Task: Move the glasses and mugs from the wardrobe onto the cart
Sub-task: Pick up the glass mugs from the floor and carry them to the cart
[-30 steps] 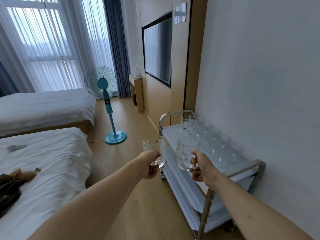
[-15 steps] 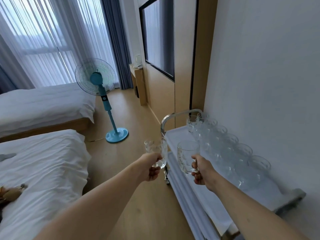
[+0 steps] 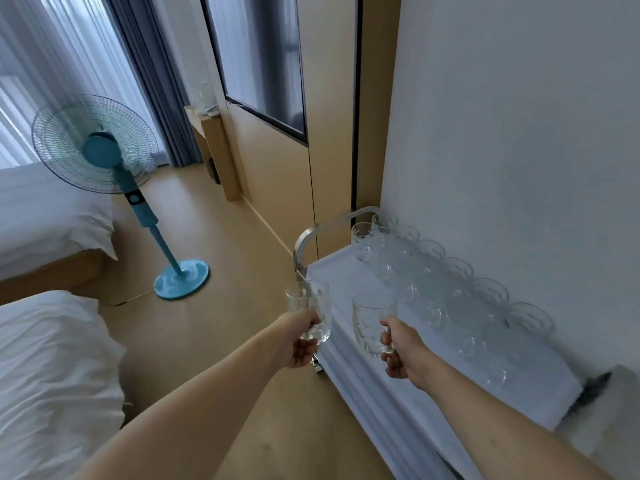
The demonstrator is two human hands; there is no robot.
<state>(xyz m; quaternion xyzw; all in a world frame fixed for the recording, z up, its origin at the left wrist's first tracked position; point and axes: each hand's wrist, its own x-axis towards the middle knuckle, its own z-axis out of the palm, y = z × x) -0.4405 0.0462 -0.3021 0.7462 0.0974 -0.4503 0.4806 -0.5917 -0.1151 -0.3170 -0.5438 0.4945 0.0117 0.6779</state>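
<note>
Glass mugs, one per hand, both upright: left hand [image 3: 300,342] grips left mug [image 3: 309,310] beside cart [image 3: 332,271] edge, arm outstretched; right hand [image 3: 401,348] grips right mug [image 3: 372,322] by its handle over cart top, near mug rows [image 3: 433,285].

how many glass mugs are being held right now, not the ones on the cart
2. One mug is in the left hand, out over the floor beside the cart; the other mug is in the right hand, over the cart's top.
</note>
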